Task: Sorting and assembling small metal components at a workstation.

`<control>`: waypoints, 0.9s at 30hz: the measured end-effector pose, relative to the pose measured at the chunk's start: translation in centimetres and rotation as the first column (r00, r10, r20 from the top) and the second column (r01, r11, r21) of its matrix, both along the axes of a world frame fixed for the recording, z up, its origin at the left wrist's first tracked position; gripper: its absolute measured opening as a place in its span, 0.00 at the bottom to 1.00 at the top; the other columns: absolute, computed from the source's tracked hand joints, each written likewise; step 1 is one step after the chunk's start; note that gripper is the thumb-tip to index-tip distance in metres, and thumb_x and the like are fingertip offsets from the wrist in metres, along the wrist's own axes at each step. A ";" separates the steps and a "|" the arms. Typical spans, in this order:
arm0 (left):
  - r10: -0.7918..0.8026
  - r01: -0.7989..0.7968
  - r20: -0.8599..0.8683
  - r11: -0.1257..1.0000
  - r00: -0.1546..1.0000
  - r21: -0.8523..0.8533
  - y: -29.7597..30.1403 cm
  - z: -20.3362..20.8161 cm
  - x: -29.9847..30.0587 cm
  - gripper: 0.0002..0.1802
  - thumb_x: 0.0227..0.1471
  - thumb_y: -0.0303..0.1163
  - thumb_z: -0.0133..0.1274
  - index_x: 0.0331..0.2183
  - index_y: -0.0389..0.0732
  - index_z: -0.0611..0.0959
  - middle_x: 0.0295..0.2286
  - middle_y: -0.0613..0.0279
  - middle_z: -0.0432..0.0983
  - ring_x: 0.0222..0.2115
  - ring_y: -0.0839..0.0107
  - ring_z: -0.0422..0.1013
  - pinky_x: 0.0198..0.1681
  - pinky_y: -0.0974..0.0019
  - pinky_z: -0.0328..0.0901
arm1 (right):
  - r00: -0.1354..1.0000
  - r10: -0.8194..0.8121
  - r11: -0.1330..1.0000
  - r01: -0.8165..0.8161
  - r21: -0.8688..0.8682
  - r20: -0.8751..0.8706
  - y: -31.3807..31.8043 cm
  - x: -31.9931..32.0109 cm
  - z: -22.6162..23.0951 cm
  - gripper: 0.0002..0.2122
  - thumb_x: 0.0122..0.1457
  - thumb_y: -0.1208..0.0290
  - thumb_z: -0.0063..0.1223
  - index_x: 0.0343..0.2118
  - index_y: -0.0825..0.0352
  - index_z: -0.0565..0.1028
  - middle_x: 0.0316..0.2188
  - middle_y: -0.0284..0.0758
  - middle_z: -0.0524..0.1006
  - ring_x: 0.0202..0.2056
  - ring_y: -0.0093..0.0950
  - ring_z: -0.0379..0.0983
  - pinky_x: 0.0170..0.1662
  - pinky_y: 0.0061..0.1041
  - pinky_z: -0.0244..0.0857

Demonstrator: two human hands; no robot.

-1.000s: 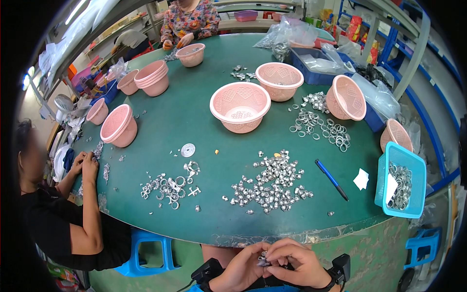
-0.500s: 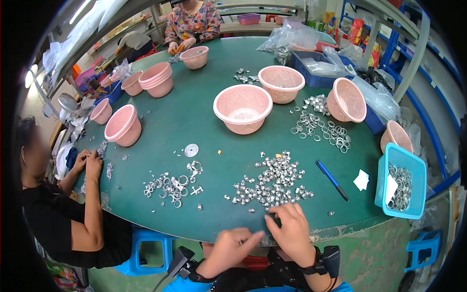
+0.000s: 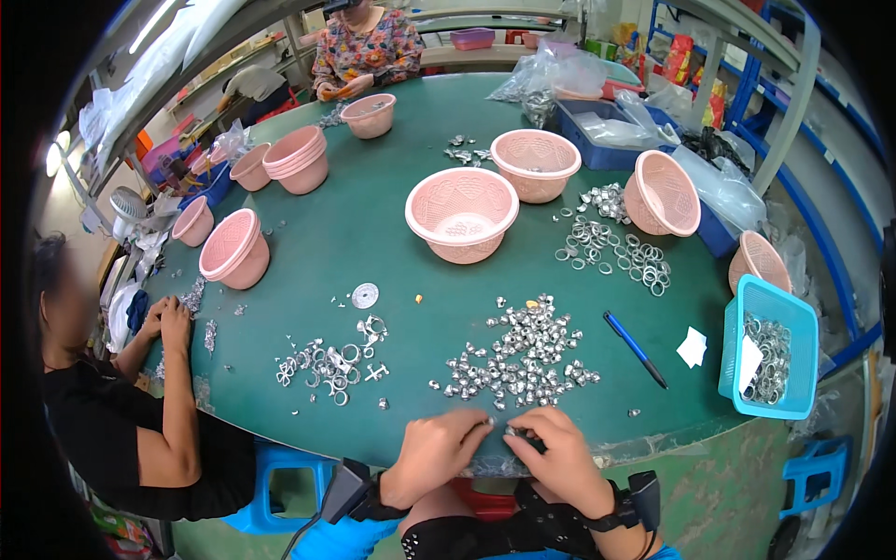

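Note:
Near the table's front edge, my left hand point(image 3: 437, 455) pinches a small silver metal piece point(image 3: 491, 422) between thumb and fingertips. Close beside it, my right hand point(image 3: 557, 455) has thumb and forefinger closed on another small silver metal piece point(image 3: 511, 431). The fingertips of both hands face each other with a narrow gap. Just beyond them spreads a pile of small, rounded silver metal pieces point(image 3: 532, 341). To the left lies a looser group of silver rings and odd-shaped metal parts point(image 3: 327, 366). The exact kind of the held pieces is too small to make out.
Pink baskets point(image 3: 462, 250) stand mid-table and at the left. Silver rings point(image 3: 644, 266) lie farther right. A blue pen point(image 3: 635, 348), a white paper scrap point(image 3: 692, 346) and a turquoise basket point(image 3: 805, 359) of rings are at the right. Two people work at the left and far side.
My left hand has moved up onto the table edge and now pinches a silver piece. My right hand has drawn back slightly from the pile, holding a piece.

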State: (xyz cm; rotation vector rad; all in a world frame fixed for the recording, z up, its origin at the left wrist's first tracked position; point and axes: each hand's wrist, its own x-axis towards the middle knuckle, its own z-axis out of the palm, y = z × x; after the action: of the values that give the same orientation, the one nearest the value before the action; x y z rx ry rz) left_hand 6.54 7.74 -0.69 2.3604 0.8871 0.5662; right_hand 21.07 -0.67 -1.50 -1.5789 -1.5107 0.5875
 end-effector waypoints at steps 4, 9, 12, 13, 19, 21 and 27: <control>0.094 0.028 0.329 0.937 0.940 -0.347 -1.9 1.4 -0.9 0.07 0.35 0.24 0.54 0.24 0.37 0.77 0.14 0.61 0.68 0.13 0.76 0.63 0.15 0.77 0.57 | 0.866 -0.035 0.999 0.011 -0.052 -0.498 -1.7 -0.6 1.4 0.08 0.42 0.79 0.51 0.28 0.71 0.70 0.30 0.37 0.69 0.30 0.26 0.67 0.32 0.20 0.62; -0.035 0.153 0.431 0.958 0.901 -0.242 -2.8 1.0 -1.3 0.08 0.35 0.26 0.54 0.26 0.40 0.77 0.11 0.64 0.64 0.11 0.75 0.60 0.12 0.74 0.53 | 0.774 0.063 0.996 -0.012 0.085 -0.630 -2.7 -1.2 2.2 0.09 0.42 0.83 0.50 0.30 0.71 0.70 0.31 0.38 0.69 0.31 0.24 0.68 0.34 0.18 0.63; -0.074 0.187 0.454 0.960 0.888 -0.210 -2.9 1.0 -1.2 0.08 0.34 0.25 0.54 0.26 0.40 0.77 0.11 0.63 0.64 0.11 0.73 0.61 0.12 0.73 0.54 | 0.787 0.095 0.993 -0.033 0.112 -0.609 -2.8 -1.1 2.2 0.10 0.41 0.82 0.51 0.30 0.71 0.70 0.31 0.38 0.69 0.32 0.24 0.68 0.34 0.18 0.63; -0.074 0.188 0.454 0.959 0.888 -0.211 -2.9 1.1 -1.2 0.08 0.34 0.25 0.54 0.26 0.40 0.77 0.11 0.63 0.64 0.11 0.73 0.61 0.12 0.73 0.54 | 0.793 0.099 0.993 -0.039 0.112 -0.601 -2.8 -1.1 2.2 0.10 0.41 0.82 0.52 0.30 0.71 0.70 0.31 0.38 0.69 0.32 0.24 0.68 0.34 0.18 0.63; -0.089 0.227 0.503 0.948 0.860 -0.222 -3.1 1.1 -1.3 0.08 0.34 0.25 0.54 0.25 0.38 0.76 0.13 0.62 0.66 0.11 0.72 0.63 0.13 0.73 0.55 | 0.823 0.073 0.997 -0.040 0.071 -0.563 -3.2 -1.2 2.4 0.10 0.39 0.80 0.54 0.29 0.70 0.71 0.29 0.37 0.70 0.31 0.25 0.68 0.33 0.19 0.62; -0.097 0.242 0.509 0.944 0.856 -0.226 -3.1 1.1 -1.3 0.08 0.34 0.24 0.54 0.25 0.37 0.76 0.13 0.62 0.67 0.12 0.72 0.63 0.13 0.73 0.55 | 0.825 0.073 0.997 -0.041 0.068 -0.561 -3.2 -1.2 2.4 0.10 0.39 0.80 0.55 0.28 0.69 0.71 0.29 0.37 0.70 0.31 0.25 0.68 0.33 0.19 0.62; -0.149 0.285 0.546 0.943 0.824 -0.173 -2.9 0.9 -1.4 0.07 0.33 0.24 0.54 0.24 0.37 0.76 0.14 0.61 0.68 0.12 0.71 0.64 0.13 0.73 0.56 | 0.813 0.089 0.996 -0.056 0.076 -0.576 -3.2 -1.2 2.5 0.10 0.39 0.80 0.55 0.28 0.69 0.71 0.28 0.37 0.70 0.31 0.26 0.68 0.32 0.19 0.62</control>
State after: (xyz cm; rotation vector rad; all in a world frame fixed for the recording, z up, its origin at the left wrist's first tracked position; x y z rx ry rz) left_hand 5.12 4.84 0.24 1.8939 0.3964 0.8933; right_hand 19.91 -3.85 1.04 -1.1484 -1.1058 0.9626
